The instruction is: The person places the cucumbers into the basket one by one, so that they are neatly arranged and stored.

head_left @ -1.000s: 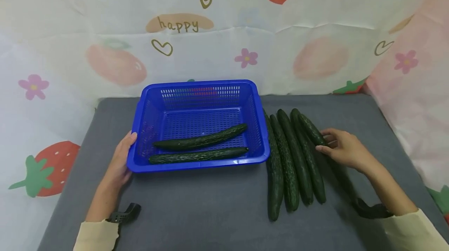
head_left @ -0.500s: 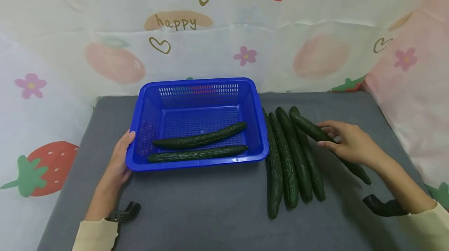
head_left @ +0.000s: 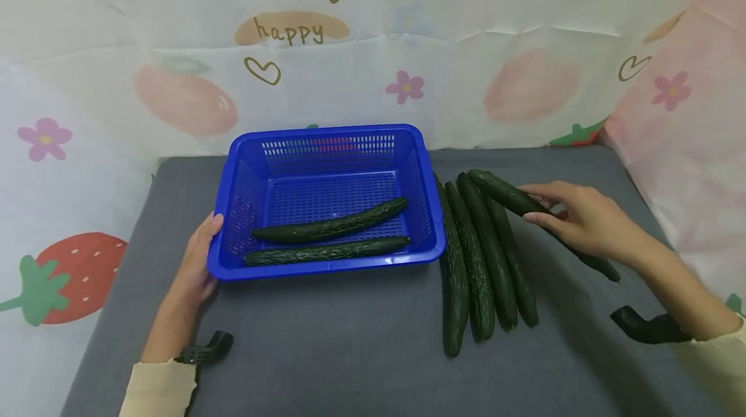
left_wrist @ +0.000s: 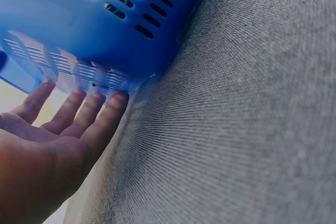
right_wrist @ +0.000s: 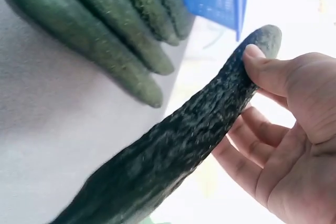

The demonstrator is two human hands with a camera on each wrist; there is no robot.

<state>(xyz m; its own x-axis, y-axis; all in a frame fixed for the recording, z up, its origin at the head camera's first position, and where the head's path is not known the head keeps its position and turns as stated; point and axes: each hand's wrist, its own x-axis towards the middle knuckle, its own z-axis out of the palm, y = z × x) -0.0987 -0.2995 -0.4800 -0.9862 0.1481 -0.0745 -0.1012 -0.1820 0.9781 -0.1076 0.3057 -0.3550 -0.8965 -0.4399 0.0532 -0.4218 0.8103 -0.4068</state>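
My right hand [head_left: 588, 219] pinches a dark green cucumber [head_left: 507, 191] between thumb and fingers, holding it slanted above the table. In the right wrist view, the thumb lies on top of this bumpy cucumber [right_wrist: 173, 140] near one end, the fingers behind it. My left hand [head_left: 195, 261] touches the left side of a blue plastic basket [head_left: 329, 266]. Its fairly straight fingers [left_wrist: 107, 121] rest against the slotted outer wall in the left wrist view. Two cucumbers [head_left: 332, 226] lie side by side inside the basket.
Several cucumbers [head_left: 480, 261] lie in a row right of the basket, partly against its right side. A grey cloth [head_left: 350, 339] covers the table. Printed fabric [head_left: 454, 61] hangs behind. A black curved strap piece [head_left: 649, 326] sits at the right wrist, another [head_left: 210, 349] at the left.
The right hand has lifted the outermost right cucumber off the cloth and carried it slightly up and away, its far end swinging left over the row. The left hand stays at the basket.
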